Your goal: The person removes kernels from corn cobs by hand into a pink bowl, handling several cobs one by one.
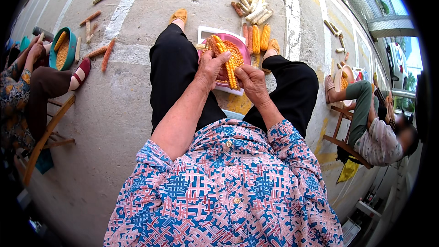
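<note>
My left hand is closed around a partly shelled ear of corn, whose bare reddish cob shows along one side beside rows of yellow kernels. The fingers and thumb of my right hand pinch at the kernels near the ear's lower end. Below both hands a pink basin holds loose orange-yellow kernels. It rests on a white plastic frame between my feet. Two full ears of corn lie right of the basin, beside reddish bare cobs.
A pile of pale and reddish cobs lies ahead on the concrete. At left, a seated person works over a teal basin, with cobs scattered nearby. At right, another person sits on a wooden chair by a pale basin.
</note>
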Available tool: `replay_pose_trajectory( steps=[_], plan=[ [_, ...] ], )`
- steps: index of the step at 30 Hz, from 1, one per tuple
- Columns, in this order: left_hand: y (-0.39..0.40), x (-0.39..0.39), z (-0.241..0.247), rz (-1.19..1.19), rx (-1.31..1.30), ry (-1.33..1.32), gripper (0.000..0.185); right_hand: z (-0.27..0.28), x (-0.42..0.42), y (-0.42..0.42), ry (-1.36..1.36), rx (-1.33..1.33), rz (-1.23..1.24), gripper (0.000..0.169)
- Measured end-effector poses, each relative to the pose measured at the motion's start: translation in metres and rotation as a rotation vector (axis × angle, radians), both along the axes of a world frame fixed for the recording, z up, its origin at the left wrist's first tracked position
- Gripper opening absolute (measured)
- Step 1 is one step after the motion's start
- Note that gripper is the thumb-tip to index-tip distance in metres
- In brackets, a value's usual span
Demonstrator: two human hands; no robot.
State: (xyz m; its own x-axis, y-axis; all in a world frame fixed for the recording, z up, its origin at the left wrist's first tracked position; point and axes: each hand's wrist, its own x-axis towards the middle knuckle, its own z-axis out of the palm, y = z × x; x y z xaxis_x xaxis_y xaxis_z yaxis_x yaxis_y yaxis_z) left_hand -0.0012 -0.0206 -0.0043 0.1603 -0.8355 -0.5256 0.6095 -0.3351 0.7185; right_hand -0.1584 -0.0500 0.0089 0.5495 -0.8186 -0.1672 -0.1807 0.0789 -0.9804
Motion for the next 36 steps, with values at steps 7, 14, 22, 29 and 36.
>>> replay_pose_trajectory(
  steps=[7,14,22,29,36],
  plan=[
    [-0.003,0.001,-0.006,0.031,-0.011,0.105,0.033,-0.011,-0.002,-0.012,-0.042,0.173,-0.094,0.016],
    [-0.004,-0.003,-0.010,-0.062,-0.076,-0.054,0.041,-0.040,-0.001,-0.052,0.096,-0.009,-0.124,0.027],
    [-0.001,-0.004,-0.008,-0.192,-0.133,-0.117,0.045,-0.020,0.006,-0.045,0.181,0.004,-0.104,0.032],
    [-0.001,-0.011,-0.015,-0.217,-0.253,-0.167,0.037,-0.003,0.016,-0.049,0.043,0.018,-0.073,0.035],
    [0.000,-0.010,0.002,-0.258,-0.186,-0.230,0.030,0.006,0.023,-0.039,-0.101,0.140,-0.125,0.031]
  ],
)
